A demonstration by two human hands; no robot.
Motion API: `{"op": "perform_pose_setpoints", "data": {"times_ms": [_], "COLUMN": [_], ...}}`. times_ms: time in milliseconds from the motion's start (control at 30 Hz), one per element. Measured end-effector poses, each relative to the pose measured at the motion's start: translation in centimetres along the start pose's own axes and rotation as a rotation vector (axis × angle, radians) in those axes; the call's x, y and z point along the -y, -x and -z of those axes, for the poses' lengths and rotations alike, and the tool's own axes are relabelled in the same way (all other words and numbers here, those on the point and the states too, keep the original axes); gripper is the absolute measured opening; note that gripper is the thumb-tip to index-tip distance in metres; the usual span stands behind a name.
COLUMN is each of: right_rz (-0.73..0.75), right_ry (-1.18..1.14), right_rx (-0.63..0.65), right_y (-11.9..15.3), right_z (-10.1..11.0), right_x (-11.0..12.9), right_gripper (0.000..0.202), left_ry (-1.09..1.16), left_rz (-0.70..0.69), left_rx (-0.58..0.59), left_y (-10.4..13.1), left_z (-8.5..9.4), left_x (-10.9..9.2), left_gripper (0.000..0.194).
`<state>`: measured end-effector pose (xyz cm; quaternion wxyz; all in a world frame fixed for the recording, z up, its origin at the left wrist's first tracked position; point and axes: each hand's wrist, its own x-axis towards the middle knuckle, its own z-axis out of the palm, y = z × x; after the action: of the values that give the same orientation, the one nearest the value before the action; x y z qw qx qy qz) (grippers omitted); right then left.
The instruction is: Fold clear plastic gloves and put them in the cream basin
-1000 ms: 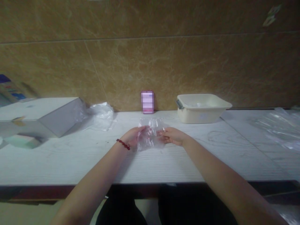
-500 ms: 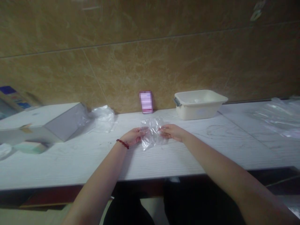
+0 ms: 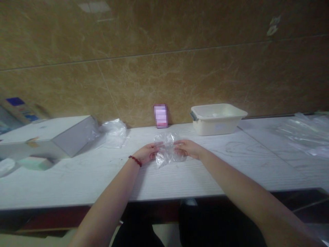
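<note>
A crinkled clear plastic bag (image 3: 167, 151) is held just above the table, stretched between my two hands. My left hand (image 3: 147, 153), with a dark red beaded bracelet on its wrist, pinches the bag's left side. On the opposite side my right hand (image 3: 190, 149) grips the bag, its fingertips partly seen through the film. Whether anything lies inside the bag I cannot make out. Behind it, a phone (image 3: 161, 116) with a blurred screen leans upright against the wall.
A cream plastic tub (image 3: 217, 123) with a grey handle stands at the back right. Clear plastic bags (image 3: 305, 133) lie at the far right. On the left are a white box (image 3: 51, 135), crumpled plastic (image 3: 114, 132) and a pale green block (image 3: 36, 163). The table's front edge runs below my forearms.
The whole view has shifted, so things appear slightly lower. Both hands keep their grip on the bag, whose folds have changed a little.
</note>
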<state>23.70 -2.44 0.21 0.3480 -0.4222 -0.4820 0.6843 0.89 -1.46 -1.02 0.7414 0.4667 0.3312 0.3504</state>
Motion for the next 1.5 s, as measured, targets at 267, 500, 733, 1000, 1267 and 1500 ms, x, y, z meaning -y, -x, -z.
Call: {"op": "perform_pose_setpoints", "data": {"times_ms": [267,500,733,1000,1267,1500], "right_rz": [0.036,0.124,0.225,0.296,0.336,0.315], "right_ry": [-0.057,-0.107,-0.077,-0.099,-0.132,-0.088], "right_rx": [-0.044,-0.104,-0.135,-0.198,-0.227,-0.232], "right_y": [-0.5,-0.8,-0.3,-0.1,-0.1,-0.8], "right_z": [0.0,-0.2,-0.2,-0.4,-0.6,-0.2], "right_x": [-0.3,-0.2,0.0,0.3,0.5,0.1], "right_gripper": [0.017,0.007,0.012,0.009,0.009,0.02], "left_ry": [0.023,0.123,0.115,0.005,-0.081,-0.225], "left_rz": [-0.041,-0.055,0.018,-0.143,-0.175,-0.223], "left_rx": [-0.063,0.046,-0.005,-0.075,-0.196,-0.189], "left_y": [-0.2,0.7,0.9,0.3,-0.5,-0.1], "left_z": [-0.2,-1.2,-3.0,-3.3,-3.6,-3.8], "left_x": [0.3,-0.9,-1.2,0.0,0.7,0.5], "left_gripper": [0.029,0.053,0.055,0.064,0.025,0.024]}}
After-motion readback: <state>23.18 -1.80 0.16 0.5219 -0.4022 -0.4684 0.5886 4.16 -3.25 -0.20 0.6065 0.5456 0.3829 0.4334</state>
